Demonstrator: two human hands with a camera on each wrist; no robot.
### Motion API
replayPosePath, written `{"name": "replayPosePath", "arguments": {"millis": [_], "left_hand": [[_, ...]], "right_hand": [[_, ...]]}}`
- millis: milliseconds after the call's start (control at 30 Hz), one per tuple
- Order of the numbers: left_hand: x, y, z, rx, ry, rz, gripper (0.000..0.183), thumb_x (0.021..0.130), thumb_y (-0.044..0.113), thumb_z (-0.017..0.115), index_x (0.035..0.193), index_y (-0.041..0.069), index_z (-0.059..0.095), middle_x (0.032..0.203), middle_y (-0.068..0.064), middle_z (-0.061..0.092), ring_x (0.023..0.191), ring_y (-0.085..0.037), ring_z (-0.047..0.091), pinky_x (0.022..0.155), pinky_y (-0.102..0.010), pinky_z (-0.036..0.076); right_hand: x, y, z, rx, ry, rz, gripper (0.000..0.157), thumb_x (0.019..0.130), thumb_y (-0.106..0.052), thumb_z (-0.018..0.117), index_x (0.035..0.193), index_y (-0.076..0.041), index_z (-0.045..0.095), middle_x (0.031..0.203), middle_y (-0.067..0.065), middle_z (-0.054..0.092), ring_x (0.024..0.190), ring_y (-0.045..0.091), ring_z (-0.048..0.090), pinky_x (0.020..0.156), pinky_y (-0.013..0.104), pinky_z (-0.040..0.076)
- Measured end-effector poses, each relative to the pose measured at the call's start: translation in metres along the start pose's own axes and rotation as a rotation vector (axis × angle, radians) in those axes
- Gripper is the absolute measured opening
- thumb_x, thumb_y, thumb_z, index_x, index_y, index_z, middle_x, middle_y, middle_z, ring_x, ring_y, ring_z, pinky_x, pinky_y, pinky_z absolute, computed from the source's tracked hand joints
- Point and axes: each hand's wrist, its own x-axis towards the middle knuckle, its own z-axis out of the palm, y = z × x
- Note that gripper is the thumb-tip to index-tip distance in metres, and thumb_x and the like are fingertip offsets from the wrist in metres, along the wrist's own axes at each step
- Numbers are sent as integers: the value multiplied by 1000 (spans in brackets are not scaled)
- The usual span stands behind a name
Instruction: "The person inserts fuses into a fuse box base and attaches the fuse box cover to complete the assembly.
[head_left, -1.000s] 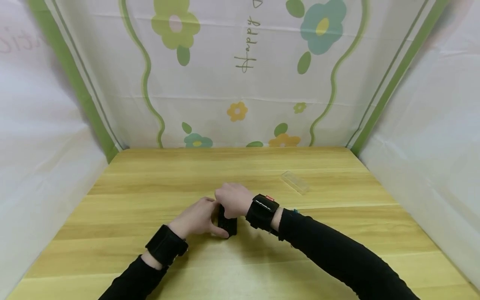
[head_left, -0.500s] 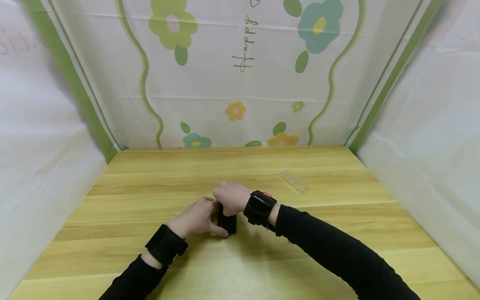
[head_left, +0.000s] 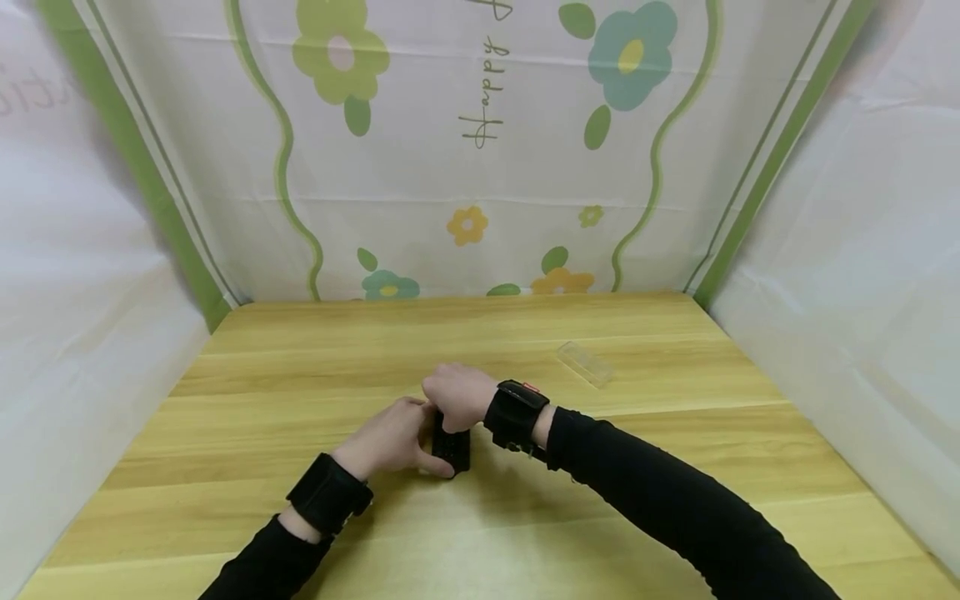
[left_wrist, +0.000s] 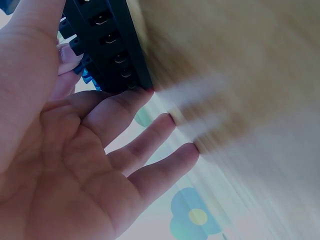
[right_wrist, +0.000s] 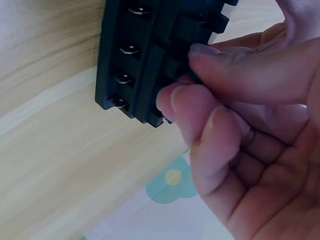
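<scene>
A black fuse box (head_left: 452, 450) with metal terminals set in slots along its side lies on the table in front of me. My left hand (head_left: 386, 437) grips it, the thumb at the near end and a fingertip at the far end; the other left fingers stretch past it in the left wrist view. My right hand (head_left: 459, 395) bends over the far part of the box, thumb and fingers pinching at its top sockets. Small blue pieces, like blade fuses (left_wrist: 87, 77), show by those fingertips in the left wrist view. What the right fingers pinch is mostly hidden.
Farther back on the wooden table (head_left: 637, 492), to the right, lies a clear plastic cover (head_left: 585, 364). A white flowered cloth (head_left: 420, 167) hangs along the table's back edge, and white cloth walls stand at both sides.
Both hands keep their places on the fuse box, with only slight movement. The whole head view has shifted a little.
</scene>
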Motion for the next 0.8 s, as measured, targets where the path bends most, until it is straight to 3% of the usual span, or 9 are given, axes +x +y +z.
{"name": "replayPosePath", "arguments": {"millis": [233, 467, 700, 800], "left_hand": [[0, -1, 1, 2, 11, 5, 57, 66, 51, 81, 104, 15, 58, 96, 5, 59, 83, -10, 55, 75, -23, 45], [-1, -3, 3, -6, 7, -6, 60, 66, 52, 81, 107, 14, 59, 98, 6, 58, 87, -11, 57, 78, -24, 45], [-1, -3, 3, 18, -24, -35, 68, 68, 55, 78, 116, 11, 58, 102, -1, 60, 91, -15, 58, 79, -28, 45], [0, -2, 2, 31, -24, -31, 69, 68, 57, 77, 116, 12, 57, 100, -1, 60, 90, -15, 57, 77, -27, 45]], "right_hand": [[3, 0, 0, 5, -35, -3, 29, 81, 5, 62, 74, -15, 42, 67, -1, 23, 60, 12, 19, 56, 24, 18], [5, -2, -3, 13, -67, 20, 23, 82, 3, 63, 78, -15, 49, 67, -1, 34, 60, 12, 28, 54, 23, 22], [6, 6, -2, 62, -90, -8, 42, 81, 6, 62, 63, -16, 31, 60, -3, 17, 56, 11, 16, 52, 23, 18], [5, 9, -5, 89, -120, -17, 46, 81, 5, 63, 56, -17, 31, 52, -4, 18, 51, 10, 15, 50, 22, 18]]}}
